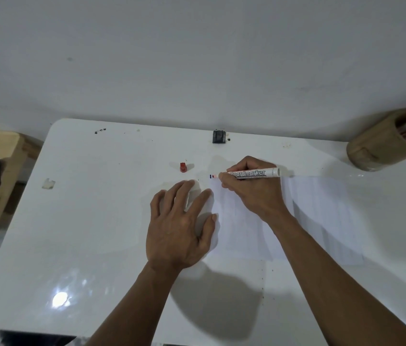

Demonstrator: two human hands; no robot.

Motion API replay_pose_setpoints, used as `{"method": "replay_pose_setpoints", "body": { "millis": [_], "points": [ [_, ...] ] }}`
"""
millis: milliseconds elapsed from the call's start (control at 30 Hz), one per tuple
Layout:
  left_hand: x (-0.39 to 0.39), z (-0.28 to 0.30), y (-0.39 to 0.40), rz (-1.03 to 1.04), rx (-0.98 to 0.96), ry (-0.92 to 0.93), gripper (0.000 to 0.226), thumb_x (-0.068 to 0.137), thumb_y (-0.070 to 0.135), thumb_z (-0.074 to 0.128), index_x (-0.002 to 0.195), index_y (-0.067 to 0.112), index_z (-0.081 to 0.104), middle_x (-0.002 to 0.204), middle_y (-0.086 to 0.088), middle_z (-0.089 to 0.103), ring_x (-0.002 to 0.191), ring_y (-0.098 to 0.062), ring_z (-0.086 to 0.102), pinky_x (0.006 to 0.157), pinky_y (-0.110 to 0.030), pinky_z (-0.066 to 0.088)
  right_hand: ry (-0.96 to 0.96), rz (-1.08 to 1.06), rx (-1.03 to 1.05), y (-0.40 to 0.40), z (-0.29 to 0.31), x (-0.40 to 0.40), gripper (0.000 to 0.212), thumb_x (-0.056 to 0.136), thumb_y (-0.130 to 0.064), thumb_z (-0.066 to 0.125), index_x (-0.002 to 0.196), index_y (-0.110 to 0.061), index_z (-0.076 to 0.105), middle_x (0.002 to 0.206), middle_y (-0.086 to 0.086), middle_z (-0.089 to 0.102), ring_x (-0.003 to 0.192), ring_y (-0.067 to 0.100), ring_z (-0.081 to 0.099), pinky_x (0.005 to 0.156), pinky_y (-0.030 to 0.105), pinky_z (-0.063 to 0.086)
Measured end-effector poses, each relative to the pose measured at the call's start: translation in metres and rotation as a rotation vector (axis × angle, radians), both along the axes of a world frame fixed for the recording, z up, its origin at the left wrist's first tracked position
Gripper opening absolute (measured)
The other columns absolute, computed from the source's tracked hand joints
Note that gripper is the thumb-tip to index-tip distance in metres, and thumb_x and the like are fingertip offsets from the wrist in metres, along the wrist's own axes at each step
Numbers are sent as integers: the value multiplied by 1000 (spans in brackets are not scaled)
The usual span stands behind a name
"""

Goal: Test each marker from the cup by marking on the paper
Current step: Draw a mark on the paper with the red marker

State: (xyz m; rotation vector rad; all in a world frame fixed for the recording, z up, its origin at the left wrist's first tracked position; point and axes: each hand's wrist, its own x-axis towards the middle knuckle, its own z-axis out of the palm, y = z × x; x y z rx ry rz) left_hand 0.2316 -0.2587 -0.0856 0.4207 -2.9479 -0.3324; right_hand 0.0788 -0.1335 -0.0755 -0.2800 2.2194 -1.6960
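While the marker (253, 173) is pinched in the right hand (251, 193), its tip is pressed on the paper (321, 216) at the top left corner, where small blue and red marks (212, 176) are seen. The left hand (180, 228), fingers spread, pins the paper on the surface (84, 221). A red cap (183, 167) lies apart. More markers wait in the cup (384, 146); testing looks partly done.

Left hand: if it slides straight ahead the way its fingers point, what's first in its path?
Probably the red cap, standing on the table just beyond the left hand. The fingers aim roughly at it, bare tabletop between. The black cap lies farther back.
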Motion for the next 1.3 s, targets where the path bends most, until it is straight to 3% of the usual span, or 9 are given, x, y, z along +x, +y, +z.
{"method": "replay_pose_setpoints", "body": {
  "millis": [833,967,1067,1300],
  "points": [
    [4,-8,5,0,-14,116,48,94,48,49,134,24,61,148,-10,54,143,-27,43,114,-52,35,7,39,16,1,6,1,18,68,-20,86,65,-13,69,70,8,77,71,41,74,61,58,60],
    [4,-4,6,-5,-4,118,48,94,47,49,134,22,61,148,-11,54,143,-27,43,114,-52,35,-133,-17,-93,5,26,1,15,79,-3,83,75,-6,69,74,10,76,74,34,78,69,43,64],
    [4,3,7,3,26,119,47,94,47,49,132,23,62,146,-11,55,142,-27,44,113,-52,35,-190,-109,-199,14,51,7,19,81,2,81,79,-10,66,81,13,73,74,25,75,66,33,61],
    [9,16,4,-29,110,64,41,97,45,44,128,24,61,143,-6,56,139,-25,46,111,-51,35,-203,-166,-333,48,111,49,23,83,9,76,79,-13,70,90,4,76,85,17,72,70,31,60]
  ]
}}
